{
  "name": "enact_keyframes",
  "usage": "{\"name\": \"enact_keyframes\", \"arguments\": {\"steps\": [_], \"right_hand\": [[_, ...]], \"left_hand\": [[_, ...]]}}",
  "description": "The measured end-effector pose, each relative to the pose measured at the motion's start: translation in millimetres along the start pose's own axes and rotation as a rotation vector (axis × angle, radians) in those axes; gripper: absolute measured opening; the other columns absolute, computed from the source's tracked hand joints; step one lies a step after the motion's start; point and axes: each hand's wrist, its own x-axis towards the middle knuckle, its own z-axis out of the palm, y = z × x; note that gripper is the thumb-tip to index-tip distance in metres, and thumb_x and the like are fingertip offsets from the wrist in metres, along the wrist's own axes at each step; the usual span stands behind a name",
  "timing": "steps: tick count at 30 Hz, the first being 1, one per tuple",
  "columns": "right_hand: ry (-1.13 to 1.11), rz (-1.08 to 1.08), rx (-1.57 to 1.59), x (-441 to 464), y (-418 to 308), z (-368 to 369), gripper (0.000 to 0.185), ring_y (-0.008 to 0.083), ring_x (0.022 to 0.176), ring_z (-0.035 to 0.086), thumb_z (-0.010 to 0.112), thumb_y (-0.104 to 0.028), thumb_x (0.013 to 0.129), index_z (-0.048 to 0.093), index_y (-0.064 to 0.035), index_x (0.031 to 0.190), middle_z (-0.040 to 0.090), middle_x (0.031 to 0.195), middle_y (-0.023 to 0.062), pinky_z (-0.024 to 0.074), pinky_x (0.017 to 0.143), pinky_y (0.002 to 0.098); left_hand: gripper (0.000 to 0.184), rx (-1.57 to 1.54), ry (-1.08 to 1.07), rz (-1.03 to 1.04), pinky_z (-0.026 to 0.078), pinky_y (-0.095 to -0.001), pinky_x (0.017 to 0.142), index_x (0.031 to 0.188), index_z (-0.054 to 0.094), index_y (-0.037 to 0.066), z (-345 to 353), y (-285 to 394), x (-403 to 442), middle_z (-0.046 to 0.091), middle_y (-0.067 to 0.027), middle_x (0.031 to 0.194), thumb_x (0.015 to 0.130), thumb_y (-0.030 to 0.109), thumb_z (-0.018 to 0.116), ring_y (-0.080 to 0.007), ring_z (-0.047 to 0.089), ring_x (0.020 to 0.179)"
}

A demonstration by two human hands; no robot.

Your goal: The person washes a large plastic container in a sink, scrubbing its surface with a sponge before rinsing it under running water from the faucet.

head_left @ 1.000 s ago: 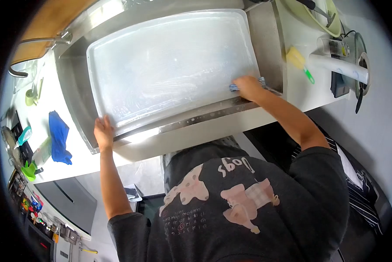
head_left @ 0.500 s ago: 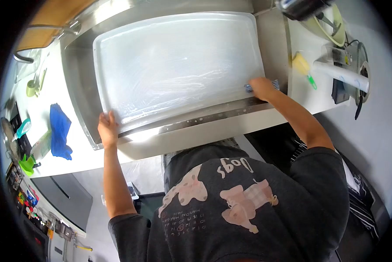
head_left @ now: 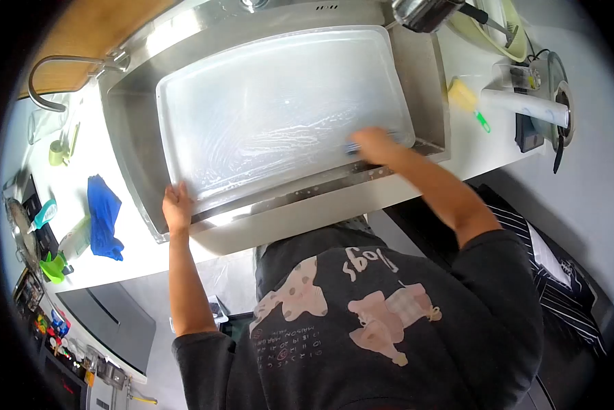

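A large white rectangular tray [head_left: 279,89] rests tilted in the steel sink, with streaks of soapy foam over its lower half. My left hand [head_left: 178,207] grips the tray's near left corner, fingers over the rim and thumb hidden from sight. On the near right part of the tray, my right hand [head_left: 376,147] presses a blue-and-white striped scrubbing cloth [head_left: 352,147] against the surface. That hand is somewhat blurred, and most of the cloth lies under it.
The steel sink [head_left: 132,147] surrounds the tray, with a curved faucet [head_left: 44,102] at the left. A blue cloth [head_left: 104,219] lies on the left counter. At the right are a yellow brush with a green handle [head_left: 465,97], a paper roll [head_left: 525,106] and a pale green basin [head_left: 519,41].
My right hand has slid left with the striped cloth, from the tray's right rim onto its surface. My left hand keeps its hold on the corner. The view has shifted slightly.
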Motion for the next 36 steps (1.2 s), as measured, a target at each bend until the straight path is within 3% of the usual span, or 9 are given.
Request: {"name": "enact_keyframes", "arguments": {"steps": [4,8,10,11,13,16,23,28,36], "right_hand": [[-0.128,0.335,-0.377,-45,81,-22,0.014,0.0305,0.088,0.059,0.056,-0.009,0.074,0.062,-0.0102,0.087,0.062,0.087,0.0145,0.0474,0.071,0.0425],[0.084,0.332,-0.577,-34,73,-16,0.015,0.0308,0.086,0.06,0.058,-0.009,0.071,0.063,-0.0058,0.084,0.062,0.089,0.0185,0.0483,0.071,0.0422],[0.203,0.626,-0.034,-42,67,-40,0.019,0.0278,0.087,0.06,0.061,-0.012,0.071,0.063,-0.0018,0.086,0.063,0.092,0.0155,0.0477,0.071,0.0399],[0.203,0.617,-0.028,-41,76,-41,0.019,0.0278,0.087,0.06,0.061,-0.012,0.071,0.063,-0.0018,0.086,0.063,0.092,0.0155,0.0477,0.071,0.0399],[0.109,0.669,0.814,-38,101,-46,0.03,0.0247,0.085,0.059,0.064,-0.017,0.072,0.059,-0.0018,0.098,0.062,0.095,0.0108,0.0469,0.073,0.0376],[0.098,0.621,1.242,-48,100,-49,0.038,0.0194,0.083,0.057,0.068,-0.019,0.071,0.056,-0.001,0.103,0.06,0.094,0.0083,0.0461,0.072,0.0342],[0.414,0.567,1.039,-98,34,-71,0.043,0.018,0.079,0.058,0.069,-0.023,0.07,0.056,0.0038,0.101,0.06,0.09,0.0105,0.0462,0.068,0.0288],[0.674,0.297,0.983,-106,6,-58,0.036,0.0129,0.076,0.056,0.068,-0.021,0.074,0.058,0.0037,0.098,0.06,0.085,0.0073,0.0461,0.065,0.0279],[0.634,0.245,1.021,-119,34,-45,0.03,0.012,0.075,0.056,0.066,-0.019,0.077,0.059,0.0027,0.097,0.061,0.083,0.0058,0.0447,0.068,0.025]], "left_hand": [[0.038,0.045,-0.029,-0.001,0.043,-0.0283,0.057,0.097,0.052,-0.008,-5,6,3,0.056,-0.0114,0.06,0.087,0.029,0.052,-0.0151,0.055,0.056],[0.032,-0.1,-0.122,-0.026,0.043,-0.0262,0.055,0.092,0.054,-0.003,-14,-8,13,0.052,-0.0037,0.06,0.087,0.029,0.054,-0.0118,0.05,0.056],[0.03,-0.194,-0.154,-0.022,0.044,-0.0255,0.054,0.09,0.054,-0.002,-24,-8,11,0.051,-0.0025,0.06,0.087,0.028,0.055,-0.0111,0.05,0.056],[0.028,-0.221,-0.132,-0.032,0.044,-0.0248,0.053,0.088,0.054,-0.001,-28,-4,8,0.051,-0.0016,0.061,0.087,0.027,0.055,-0.0104,0.049,0.055],[0.026,-0.239,-0.12,-0.025,0.043,-0.0231,0.051,0.086,0.053,0.0,-45,8,-1,0.049,-0.0006,0.06,0.086,0.026,0.056,-0.0083,0.047,0.053],[0.025,-0.29,-0.088,-0.082,0.042,-0.0232,0.052,0.087,0.054,0.0,-75,11,-18,0.05,-0.0008,0.062,0.087,0.025,0.055,-0.0091,0.048,0.055],[0.019,-0.412,0.036,0.016,0.038,-0.0186,0.05,0.098,0.053,0.008,-122,-22,-67,0.047,0.0059,0.067,0.087,0.023,0.056,-0.0033,0.045,0.057],[0.028,-0.505,0.025,0.038,0.042,-0.0207,0.058,0.106,0.048,0.005,-141,-21,-91,0.052,0.0018,0.078,0.083,0.014,0.06,-0.0066,0.049,0.066],[0.042,-0.479,-0.011,0.094,0.047,-0.0242,0.069,0.117,0.043,0.001,-159,16,-120,0.056,-0.0031,0.085,0.079,0.005,0.062,-0.0115,0.056,0.077]]}}
